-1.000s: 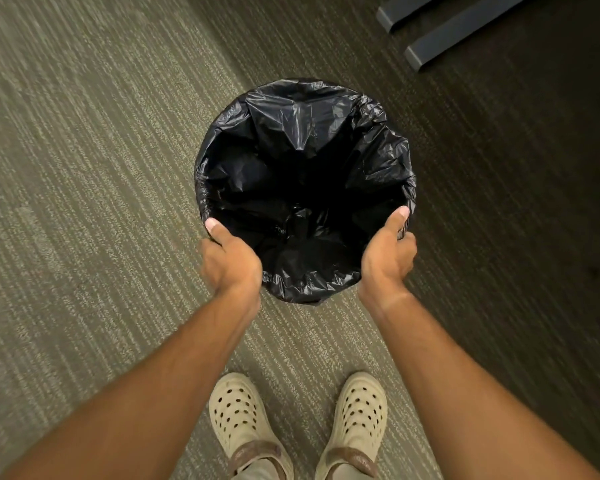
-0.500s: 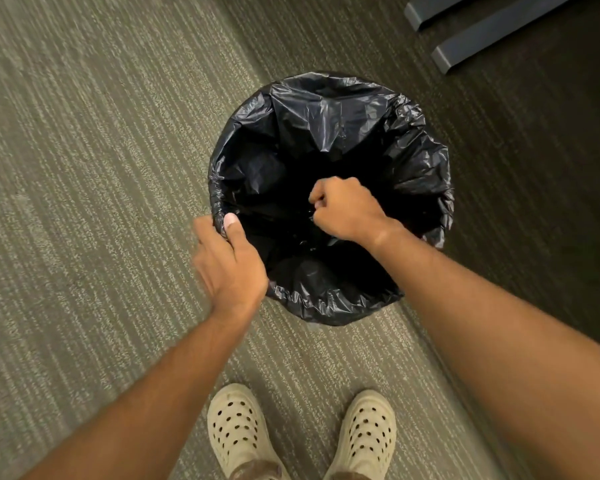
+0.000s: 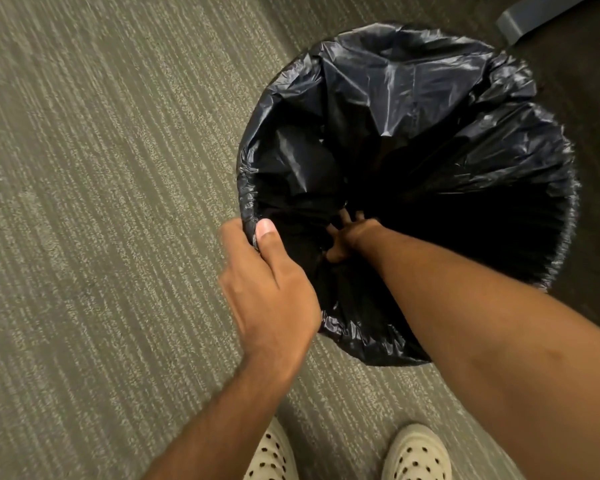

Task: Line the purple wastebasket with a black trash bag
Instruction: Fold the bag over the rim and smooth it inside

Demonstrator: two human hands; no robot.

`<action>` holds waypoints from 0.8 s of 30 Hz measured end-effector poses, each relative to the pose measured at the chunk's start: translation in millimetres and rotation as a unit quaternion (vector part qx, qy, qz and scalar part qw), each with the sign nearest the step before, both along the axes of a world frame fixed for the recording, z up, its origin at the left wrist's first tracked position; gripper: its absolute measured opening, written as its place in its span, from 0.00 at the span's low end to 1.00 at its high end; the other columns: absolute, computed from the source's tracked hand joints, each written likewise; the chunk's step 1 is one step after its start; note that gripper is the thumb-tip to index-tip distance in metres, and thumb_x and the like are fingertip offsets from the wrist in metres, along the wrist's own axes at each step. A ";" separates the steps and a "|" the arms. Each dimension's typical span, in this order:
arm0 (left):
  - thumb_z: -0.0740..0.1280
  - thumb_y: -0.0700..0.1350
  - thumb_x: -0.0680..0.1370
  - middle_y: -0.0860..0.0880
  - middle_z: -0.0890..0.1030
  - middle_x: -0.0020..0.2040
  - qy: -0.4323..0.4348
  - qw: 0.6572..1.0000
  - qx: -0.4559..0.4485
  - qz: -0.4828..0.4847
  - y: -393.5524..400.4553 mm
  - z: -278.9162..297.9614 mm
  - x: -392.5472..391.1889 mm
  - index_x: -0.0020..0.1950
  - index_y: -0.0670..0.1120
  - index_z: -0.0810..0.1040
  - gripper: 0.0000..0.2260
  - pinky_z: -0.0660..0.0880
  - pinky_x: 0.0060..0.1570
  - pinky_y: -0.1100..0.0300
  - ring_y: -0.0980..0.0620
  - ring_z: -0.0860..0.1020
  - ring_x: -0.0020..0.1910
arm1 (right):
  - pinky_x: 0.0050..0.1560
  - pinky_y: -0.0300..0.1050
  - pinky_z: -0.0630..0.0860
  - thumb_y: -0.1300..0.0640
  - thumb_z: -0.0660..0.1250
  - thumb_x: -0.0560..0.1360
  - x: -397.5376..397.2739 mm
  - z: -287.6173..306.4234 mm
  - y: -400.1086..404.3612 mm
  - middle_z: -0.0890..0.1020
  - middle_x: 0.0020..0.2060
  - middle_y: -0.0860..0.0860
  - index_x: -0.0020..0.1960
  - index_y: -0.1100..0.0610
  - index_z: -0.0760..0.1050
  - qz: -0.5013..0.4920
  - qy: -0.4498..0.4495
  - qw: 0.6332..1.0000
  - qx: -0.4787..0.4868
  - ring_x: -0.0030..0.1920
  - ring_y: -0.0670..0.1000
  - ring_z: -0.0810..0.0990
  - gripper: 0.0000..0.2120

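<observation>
A black trash bag point(image 3: 413, 98) lies inside the wastebasket and folds over its whole rim, so none of the purple basket shows. My left hand point(image 3: 267, 282) pinches the bag's folded edge at the near left of the rim, thumb on top. My right hand point(image 3: 347, 237) reaches deep inside the bag, fingers spread and pressed against the dark plastic near the bottom. The right forearm crosses the near side of the rim. The bag's inner walls are crumpled and glossy.
The basket stands on grey striped carpet point(image 3: 101, 202). My two cream perforated shoes point(image 3: 418, 455) are just in front of it. A grey bar-shaped furniture foot point(image 3: 534, 12) lies on darker floor at the far right.
My right hand left the rim, moved over the opening and went down deep into the bag. My left hand kept hold of the left rim. The view drew closer to the basket.
</observation>
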State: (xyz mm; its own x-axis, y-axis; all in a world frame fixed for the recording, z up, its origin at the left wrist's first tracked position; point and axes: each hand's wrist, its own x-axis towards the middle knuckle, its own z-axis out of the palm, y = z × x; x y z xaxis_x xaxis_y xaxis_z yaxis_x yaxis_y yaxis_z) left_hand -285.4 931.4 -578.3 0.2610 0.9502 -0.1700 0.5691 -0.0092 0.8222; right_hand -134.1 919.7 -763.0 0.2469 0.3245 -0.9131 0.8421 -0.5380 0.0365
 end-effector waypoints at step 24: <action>0.54 0.47 0.84 0.54 0.69 0.30 0.043 0.999 0.004 -0.023 1.4 7.4 -1.4 0.56 0.42 0.68 0.10 0.69 0.28 0.70 0.68 0.71 0.27 | 0.67 0.58 0.69 0.44 0.67 0.73 8.4 69.8 -20.5 0.67 0.71 0.58 0.75 0.52 0.62 -0.084 -0.015 0.990 0.113 0.70 0.62 0.68 0.34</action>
